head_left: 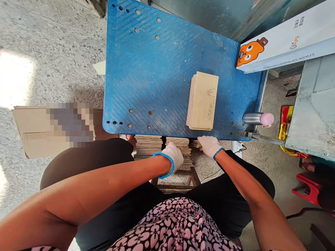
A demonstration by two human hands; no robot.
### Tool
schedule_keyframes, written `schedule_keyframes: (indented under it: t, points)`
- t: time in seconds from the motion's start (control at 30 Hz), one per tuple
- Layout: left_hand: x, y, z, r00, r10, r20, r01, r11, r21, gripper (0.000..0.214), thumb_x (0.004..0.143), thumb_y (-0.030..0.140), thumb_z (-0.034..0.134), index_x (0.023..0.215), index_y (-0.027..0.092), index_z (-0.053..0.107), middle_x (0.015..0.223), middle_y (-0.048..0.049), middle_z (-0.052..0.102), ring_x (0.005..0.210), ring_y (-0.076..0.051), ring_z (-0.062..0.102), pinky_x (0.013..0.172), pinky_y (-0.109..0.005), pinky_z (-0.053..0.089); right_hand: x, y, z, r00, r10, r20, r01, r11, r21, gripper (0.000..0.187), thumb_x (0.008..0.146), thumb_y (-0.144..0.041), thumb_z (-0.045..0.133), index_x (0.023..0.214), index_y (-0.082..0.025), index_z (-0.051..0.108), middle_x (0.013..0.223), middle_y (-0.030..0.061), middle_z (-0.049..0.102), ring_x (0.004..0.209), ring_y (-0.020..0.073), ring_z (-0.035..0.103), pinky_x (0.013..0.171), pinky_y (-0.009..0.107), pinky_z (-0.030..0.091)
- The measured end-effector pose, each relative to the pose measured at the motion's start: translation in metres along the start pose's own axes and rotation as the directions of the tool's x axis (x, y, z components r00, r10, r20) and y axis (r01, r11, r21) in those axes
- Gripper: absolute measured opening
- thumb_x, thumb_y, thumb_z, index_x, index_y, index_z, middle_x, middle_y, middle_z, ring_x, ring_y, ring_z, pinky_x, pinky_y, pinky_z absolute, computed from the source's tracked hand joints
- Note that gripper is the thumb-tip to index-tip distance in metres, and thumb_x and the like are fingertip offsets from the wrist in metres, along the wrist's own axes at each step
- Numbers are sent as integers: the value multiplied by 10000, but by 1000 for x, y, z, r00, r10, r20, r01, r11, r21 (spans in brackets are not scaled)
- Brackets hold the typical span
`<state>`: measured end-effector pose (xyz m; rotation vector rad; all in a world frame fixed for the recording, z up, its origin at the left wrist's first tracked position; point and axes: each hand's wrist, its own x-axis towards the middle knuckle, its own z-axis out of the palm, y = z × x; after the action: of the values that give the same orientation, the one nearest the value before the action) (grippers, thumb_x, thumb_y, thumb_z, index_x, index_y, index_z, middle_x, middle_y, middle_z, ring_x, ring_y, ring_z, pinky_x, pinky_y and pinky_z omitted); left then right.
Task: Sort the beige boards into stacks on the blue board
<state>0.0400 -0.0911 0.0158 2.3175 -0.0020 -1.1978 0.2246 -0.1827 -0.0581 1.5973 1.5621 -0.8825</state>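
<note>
The blue counter [151,76] is the largest item; its top carries raised ribs and round holes. A white printed box [280,38] overlaps its far right corner. A cardboard box [31,122] sits on the floor to the left. Below the counter's front edge, in front of the seated person, I see a left pile [148,144] and a middle pile [178,142] of thin boards. A squared stack of boards [204,103] lies on the counter, right of centre, near the front edge. The gloved left hand [173,156] is curled at the middle pile; whether it grips cannot be determined. The gloved right hand [209,146] meets a smaller batch of boards [195,143] under the edge; its closure is likewise hidden. A steel bottle [252,118] with a pink cap occupies the counter's right edge.
</note>
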Motion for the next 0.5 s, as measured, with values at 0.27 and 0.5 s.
schedule_keyframes:
  t: [0.27,0.5]
  points:
    - [6,-1,9,998,-25,-64,18,994,-112,373,725,64,740,1095,52,782,1089,-317,721,1052,-441,672,858,-506,459,2,1,4,999,31,-22,-30,999,29,346,895,-283,698,1214,-173,623,1187,167,703,1068,298,702,863,365,516]
    - [1,-2,10,991,-41,-127,30,996,-89,286,769,53,690,1039,61,784,1049,-287,736,1032,-412,690,871,-492,475,-2,13,-14,997,38,-74,-30,994,105,735,820,-381,794,1463,-186,497,1356,163,647,1222,290,628,1016,357,469]
